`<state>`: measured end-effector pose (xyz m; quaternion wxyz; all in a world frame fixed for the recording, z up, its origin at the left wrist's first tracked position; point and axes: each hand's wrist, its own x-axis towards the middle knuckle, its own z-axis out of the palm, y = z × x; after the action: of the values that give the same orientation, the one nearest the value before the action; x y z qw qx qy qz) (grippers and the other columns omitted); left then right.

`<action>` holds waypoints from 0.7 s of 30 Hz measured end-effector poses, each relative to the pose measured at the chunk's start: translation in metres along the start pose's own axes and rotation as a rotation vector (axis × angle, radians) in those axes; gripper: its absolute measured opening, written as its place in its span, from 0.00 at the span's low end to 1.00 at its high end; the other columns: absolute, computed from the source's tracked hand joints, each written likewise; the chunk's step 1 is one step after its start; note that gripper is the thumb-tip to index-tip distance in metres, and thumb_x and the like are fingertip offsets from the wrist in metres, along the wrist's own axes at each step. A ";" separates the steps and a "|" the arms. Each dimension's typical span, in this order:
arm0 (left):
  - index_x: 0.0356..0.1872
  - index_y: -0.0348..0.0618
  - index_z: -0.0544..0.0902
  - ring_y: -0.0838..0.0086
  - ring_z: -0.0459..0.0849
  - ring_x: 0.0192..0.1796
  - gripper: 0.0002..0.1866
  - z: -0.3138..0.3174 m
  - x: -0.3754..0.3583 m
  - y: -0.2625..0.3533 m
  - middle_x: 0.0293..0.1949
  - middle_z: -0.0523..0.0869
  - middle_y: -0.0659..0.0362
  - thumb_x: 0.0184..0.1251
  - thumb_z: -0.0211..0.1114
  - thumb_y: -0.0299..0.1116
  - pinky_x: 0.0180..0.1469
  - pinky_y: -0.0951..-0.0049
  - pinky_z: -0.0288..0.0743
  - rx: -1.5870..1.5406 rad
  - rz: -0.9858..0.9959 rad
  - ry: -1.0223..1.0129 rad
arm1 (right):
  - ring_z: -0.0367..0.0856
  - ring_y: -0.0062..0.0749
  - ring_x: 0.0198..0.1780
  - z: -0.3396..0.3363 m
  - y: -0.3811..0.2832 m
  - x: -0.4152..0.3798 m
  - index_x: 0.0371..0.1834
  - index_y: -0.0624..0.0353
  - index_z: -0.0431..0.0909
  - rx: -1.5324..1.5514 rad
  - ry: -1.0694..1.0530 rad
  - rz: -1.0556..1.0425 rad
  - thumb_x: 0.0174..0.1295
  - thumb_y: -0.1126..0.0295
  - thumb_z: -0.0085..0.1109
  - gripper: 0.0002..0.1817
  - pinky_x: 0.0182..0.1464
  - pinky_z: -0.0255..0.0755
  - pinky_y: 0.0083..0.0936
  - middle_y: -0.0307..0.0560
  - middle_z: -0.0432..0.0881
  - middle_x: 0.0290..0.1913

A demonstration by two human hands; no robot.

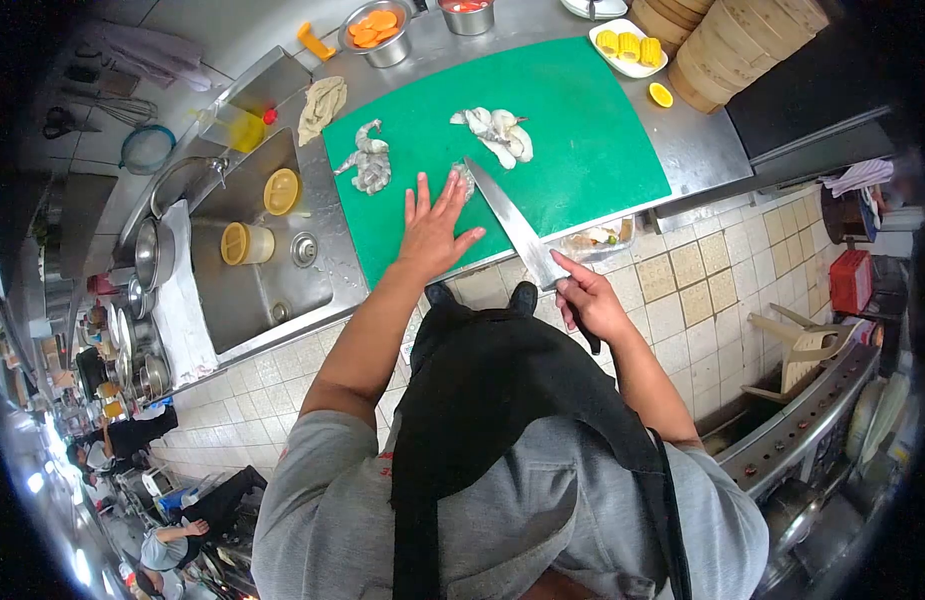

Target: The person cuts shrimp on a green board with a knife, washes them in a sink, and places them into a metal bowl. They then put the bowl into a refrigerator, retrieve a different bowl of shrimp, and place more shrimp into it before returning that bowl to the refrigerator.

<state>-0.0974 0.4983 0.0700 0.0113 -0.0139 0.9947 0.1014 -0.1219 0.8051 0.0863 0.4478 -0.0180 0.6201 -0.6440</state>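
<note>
My right hand (588,302) is wrapped round the dark handle of a kitchen knife (512,222). The blade slants up and left across the green cutting board (582,120), its tip beside a small grey shrimp (464,183). On the board lies my left hand (435,228), fingers stretched and spread, with fingertips touching that shrimp. Grey unpeeled-looking shrimp (368,160) form a pile to the left. Paler shrimp (497,135) are grouped above the knife tip. The shrimp under my fingertips is partly hidden.
A sink (252,290) with yellow-lidded containers adjoins the board's left. Behind stand a bowl of carrot slices (375,28), a plate of corn (627,50) and bamboo steamers (747,50). A clear tray (594,240) sits below the board's front edge. Other people (172,540) are at lower left.
</note>
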 end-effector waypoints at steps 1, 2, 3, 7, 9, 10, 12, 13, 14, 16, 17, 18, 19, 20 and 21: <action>0.80 0.51 0.52 0.46 0.33 0.81 0.45 0.000 0.000 0.000 0.82 0.47 0.59 0.69 0.56 0.61 0.78 0.42 0.32 0.006 0.007 0.000 | 0.72 0.20 0.21 0.000 0.000 -0.001 0.76 0.46 0.65 0.002 0.002 0.002 0.73 0.76 0.50 0.28 0.23 0.72 0.21 0.38 0.76 0.28; 0.80 0.51 0.50 0.47 0.32 0.81 0.46 0.001 0.000 0.000 0.82 0.46 0.60 0.69 0.55 0.63 0.79 0.42 0.29 0.012 0.012 0.000 | 0.72 0.20 0.21 0.000 0.000 -0.001 0.75 0.46 0.66 0.014 0.003 -0.001 0.73 0.75 0.50 0.28 0.23 0.72 0.21 0.38 0.76 0.28; 0.80 0.51 0.50 0.47 0.32 0.81 0.46 0.001 -0.001 0.000 0.82 0.46 0.60 0.69 0.55 0.63 0.79 0.42 0.29 0.011 0.012 -0.002 | 0.72 0.20 0.21 0.000 0.000 -0.002 0.75 0.46 0.66 0.025 0.004 -0.004 0.73 0.75 0.50 0.27 0.23 0.72 0.21 0.38 0.77 0.28; 0.81 0.51 0.48 0.46 0.32 0.81 0.47 0.000 0.001 0.001 0.82 0.45 0.61 0.69 0.55 0.63 0.78 0.42 0.28 0.018 0.030 -0.026 | 0.72 0.21 0.21 -0.004 0.006 -0.001 0.75 0.46 0.66 -0.008 0.008 0.002 0.73 0.75 0.51 0.27 0.23 0.72 0.21 0.38 0.77 0.28; 0.81 0.51 0.47 0.46 0.31 0.81 0.47 0.000 0.002 0.000 0.82 0.44 0.61 0.69 0.55 0.63 0.78 0.42 0.27 0.025 0.026 -0.041 | 0.72 0.20 0.21 -0.005 0.009 0.000 0.75 0.45 0.66 0.016 -0.004 0.011 0.73 0.75 0.51 0.27 0.23 0.72 0.21 0.37 0.77 0.28; 0.81 0.51 0.47 0.46 0.31 0.81 0.47 0.000 0.002 0.000 0.82 0.44 0.61 0.69 0.54 0.63 0.78 0.42 0.27 0.025 0.025 -0.048 | 0.72 0.20 0.21 -0.005 0.010 0.001 0.75 0.45 0.66 0.016 -0.005 0.013 0.73 0.75 0.51 0.27 0.23 0.72 0.21 0.37 0.77 0.28; 0.81 0.51 0.47 0.46 0.31 0.81 0.47 0.000 0.003 -0.002 0.82 0.44 0.61 0.70 0.54 0.64 0.78 0.41 0.26 0.025 0.022 -0.056 | 0.72 0.20 0.22 -0.005 0.011 0.002 0.75 0.45 0.66 0.010 -0.005 0.008 0.73 0.75 0.50 0.27 0.22 0.71 0.21 0.37 0.76 0.28; 0.81 0.51 0.47 0.46 0.31 0.81 0.47 0.001 0.003 -0.002 0.82 0.44 0.60 0.70 0.53 0.64 0.78 0.41 0.26 0.023 0.029 -0.046 | 0.72 0.20 0.22 -0.005 0.011 0.003 0.75 0.45 0.66 0.010 -0.006 0.009 0.73 0.75 0.50 0.27 0.22 0.71 0.21 0.37 0.76 0.28; 0.81 0.51 0.47 0.46 0.31 0.81 0.47 0.001 0.003 -0.002 0.82 0.44 0.60 0.70 0.53 0.64 0.78 0.40 0.26 0.020 0.037 -0.036 | 0.72 0.20 0.21 -0.005 0.010 0.004 0.75 0.45 0.66 0.006 -0.010 0.008 0.73 0.75 0.50 0.27 0.22 0.71 0.21 0.37 0.76 0.28; 0.81 0.51 0.47 0.46 0.30 0.81 0.47 0.002 0.002 -0.002 0.82 0.44 0.60 0.70 0.53 0.64 0.78 0.40 0.25 0.024 0.036 -0.037 | 0.72 0.20 0.21 -0.004 0.010 0.007 0.75 0.44 0.66 0.003 -0.015 0.008 0.73 0.75 0.50 0.27 0.22 0.71 0.21 0.37 0.76 0.28; 0.81 0.50 0.48 0.46 0.30 0.81 0.47 0.002 0.003 -0.002 0.82 0.44 0.60 0.70 0.52 0.64 0.77 0.40 0.25 0.028 0.036 -0.037 | 0.72 0.20 0.22 -0.003 0.008 0.010 0.75 0.44 0.66 0.005 -0.029 -0.002 0.73 0.75 0.50 0.28 0.22 0.71 0.21 0.38 0.75 0.28; 0.81 0.50 0.48 0.46 0.30 0.81 0.47 0.001 0.003 -0.002 0.82 0.44 0.60 0.70 0.52 0.64 0.77 0.40 0.25 0.029 0.035 -0.037 | 0.71 0.20 0.22 -0.002 0.007 0.013 0.76 0.44 0.66 0.008 -0.042 -0.012 0.73 0.74 0.50 0.28 0.23 0.71 0.21 0.38 0.74 0.28; 0.80 0.50 0.48 0.46 0.30 0.81 0.47 0.001 0.003 -0.002 0.82 0.44 0.59 0.70 0.52 0.65 0.77 0.39 0.24 0.031 0.035 -0.040 | 0.71 0.20 0.22 0.000 0.004 0.017 0.76 0.44 0.66 0.009 -0.042 -0.012 0.73 0.74 0.50 0.28 0.23 0.71 0.21 0.38 0.74 0.28; 0.80 0.49 0.48 0.46 0.30 0.81 0.47 0.001 0.003 -0.002 0.82 0.44 0.58 0.70 0.51 0.66 0.77 0.39 0.24 0.033 0.034 -0.042 | 0.71 0.20 0.22 0.003 0.000 0.022 0.76 0.44 0.65 -0.010 -0.040 -0.006 0.73 0.74 0.49 0.28 0.22 0.71 0.22 0.38 0.74 0.28; 0.80 0.49 0.48 0.46 0.30 0.81 0.47 0.001 0.004 -0.002 0.82 0.44 0.58 0.70 0.51 0.66 0.77 0.39 0.24 0.035 0.035 -0.042 | 0.71 0.20 0.22 0.006 -0.003 0.027 0.76 0.44 0.65 -0.029 -0.038 -0.001 0.74 0.74 0.49 0.28 0.22 0.71 0.22 0.38 0.74 0.27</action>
<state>-0.1010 0.4967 0.0687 0.0309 0.0059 0.9959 0.0846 -0.1362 0.7839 0.0759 0.4589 -0.0373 0.6206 -0.6347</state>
